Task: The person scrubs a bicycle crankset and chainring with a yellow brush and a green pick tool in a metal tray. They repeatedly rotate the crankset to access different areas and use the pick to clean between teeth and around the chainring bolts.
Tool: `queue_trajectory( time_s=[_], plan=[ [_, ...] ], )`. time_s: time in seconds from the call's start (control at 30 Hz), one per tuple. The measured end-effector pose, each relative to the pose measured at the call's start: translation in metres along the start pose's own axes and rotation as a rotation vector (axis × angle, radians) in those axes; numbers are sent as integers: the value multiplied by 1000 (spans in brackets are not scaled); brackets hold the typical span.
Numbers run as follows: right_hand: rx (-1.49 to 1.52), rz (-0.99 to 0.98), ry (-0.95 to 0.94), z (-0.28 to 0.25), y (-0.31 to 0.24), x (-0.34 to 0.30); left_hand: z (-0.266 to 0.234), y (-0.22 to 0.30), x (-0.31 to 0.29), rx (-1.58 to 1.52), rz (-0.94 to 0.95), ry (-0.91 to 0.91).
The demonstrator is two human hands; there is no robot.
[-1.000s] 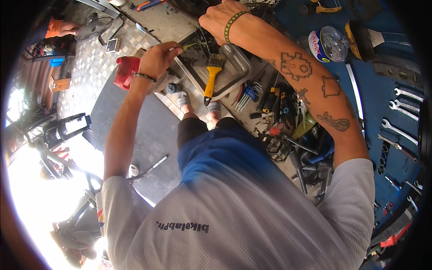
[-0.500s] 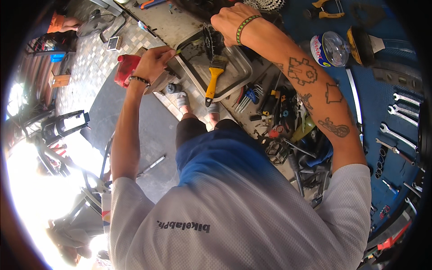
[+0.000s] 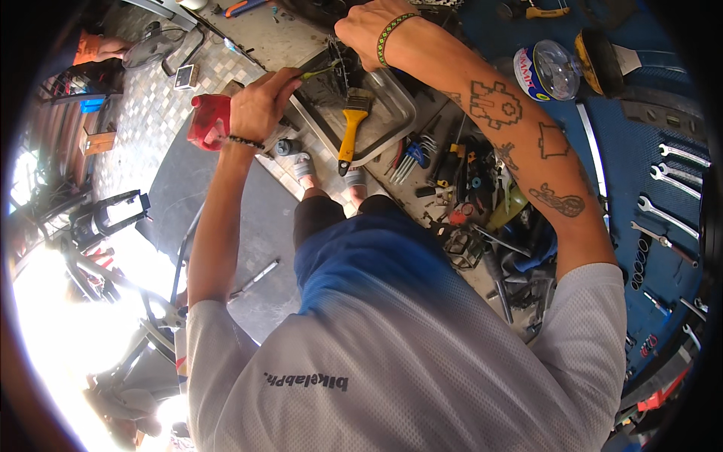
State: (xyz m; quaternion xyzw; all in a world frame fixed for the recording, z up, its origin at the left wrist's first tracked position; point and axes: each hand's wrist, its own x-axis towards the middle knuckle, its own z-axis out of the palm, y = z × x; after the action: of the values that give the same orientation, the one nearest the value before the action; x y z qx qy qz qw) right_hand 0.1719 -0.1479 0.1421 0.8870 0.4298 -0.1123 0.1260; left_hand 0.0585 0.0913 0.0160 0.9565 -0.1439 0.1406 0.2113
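Observation:
My left hand point(image 3: 263, 105) pinches a slim green brush point(image 3: 320, 72), much like a toothbrush. The brush's far end reaches to a dark, greasy metal bike part point(image 3: 343, 64), whose exact kind I cannot make out. Beside that part is my right hand point(image 3: 373, 34), its fingers curled and mostly hidden behind the back of the hand; it seems to hold the part over the metal tray point(image 3: 403, 124). A yellow-handled paintbrush point(image 3: 350, 135) rests across the tray's near rim, bristles inward. Close by my left wrist stands a red container point(image 3: 209, 122).
Hex keys point(image 3: 413, 160), a pedal point(image 3: 461, 247) and loose tools crowd the bench right of the tray. A clear plastic jar point(image 3: 556, 71) lies beyond my right forearm, near several wrenches point(image 3: 670, 215) on the blue surface. A floor fan point(image 3: 154, 47) stands far left.
My left hand has moved slightly right, and more of the green brush shows, now reaching the dark part. My right hand has shifted a little left and up with the part.

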Motion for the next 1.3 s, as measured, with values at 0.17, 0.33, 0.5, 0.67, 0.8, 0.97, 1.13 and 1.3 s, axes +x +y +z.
queue_trajectory(
  time_s=[0.17, 0.33, 0.5, 0.67, 0.8, 0.97, 1.13, 1.3],
  plan=[
    [-2, 22, -12, -4, -7, -5, 10, 0, -4, 201, -39, -98],
    [-91, -2, 29, 1, -15, 3, -30, 18, 11, 129, -70, -256],
    [-61, 37, 18, 0, -15, 9, -30, 22, 15, 161, -94, -246],
    [-34, 55, 24, -3, -11, 11, -26, 12, 13, 12, -112, -261],
    [-14, 48, 21, -5, -10, 11, -26, -18, 24, -341, -355, -631],
    [6, 49, 9, -6, -10, 6, -16, -34, 24, -364, -427, -592],
    [24, 55, -4, -3, -6, 2, -18, 7, 16, -6, -236, -308],
    [31, 51, -5, -2, -7, -3, -23, -6, 29, -470, -529, -757]
  ],
)
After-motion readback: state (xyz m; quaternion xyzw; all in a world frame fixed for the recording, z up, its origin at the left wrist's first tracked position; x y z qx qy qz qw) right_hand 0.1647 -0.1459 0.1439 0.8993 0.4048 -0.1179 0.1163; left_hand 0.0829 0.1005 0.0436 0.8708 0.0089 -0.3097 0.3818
